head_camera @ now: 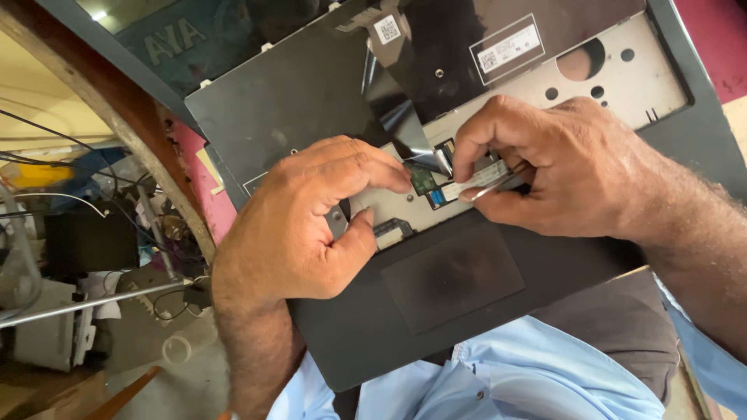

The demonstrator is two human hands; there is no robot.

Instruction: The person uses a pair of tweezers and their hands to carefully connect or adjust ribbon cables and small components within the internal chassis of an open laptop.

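Nearest: light-blue shirt (506,381) at the bottom edge, with the black laptop palmrest shell (366,327) resting against the person's lap, inner side up. The dark rectangular touchpad backing (451,276) sits closest to the body.

Just above it, both hands meet over the grey metal bracket plate (622,82). Left hand (299,225): fingers curled, forefinger tip pressed down beside a small green circuit board (422,180), thumb tucked under near a grey tab. It seems to pin rather than grip; nothing visibly closed inside it.

Right hand (564,167): thumb and forefinger pinched narrow on a thin flat white ribbon strip (476,180). A slim metal tool (498,185) runs under the same fingers; cannot tell exactly how it is held.

Key relation: the strip's long axis runs roughly left–right, rising slightly toward the right hand; its free end points at the green board, just beside the left forefinger. The right hand is on it, the left is near.

Farther up: glossy black film (397,117) peeled and curled, white labels, round holes in the plate.

Far left: a wooden edge, with tangled wires and clutter on the floor (85,257) below.
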